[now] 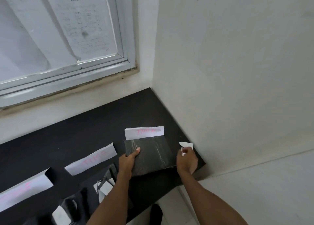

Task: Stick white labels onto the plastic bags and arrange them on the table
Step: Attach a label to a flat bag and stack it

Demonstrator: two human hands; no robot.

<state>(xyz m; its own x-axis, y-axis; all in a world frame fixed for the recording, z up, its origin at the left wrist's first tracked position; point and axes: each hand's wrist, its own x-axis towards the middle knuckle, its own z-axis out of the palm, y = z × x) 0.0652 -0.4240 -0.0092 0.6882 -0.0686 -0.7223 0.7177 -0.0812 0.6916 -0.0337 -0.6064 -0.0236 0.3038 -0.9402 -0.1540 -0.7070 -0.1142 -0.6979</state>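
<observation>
Likely office/back rm, printed sheets [81, 26] taped on window [121, 37], black table [102, 122] in white-wall corner [220, 71], pale floor [271, 190]

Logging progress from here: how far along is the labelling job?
Looks done: two pink-lettered white labels lie in a row on the table, left. In hand: the left hand grips a clear plastic bag carrying a third label at its top edge; the right hand pinches a small white piece beside it. To do: a pile of bags and white pieces at the front edge looks unprocessed.
</observation>
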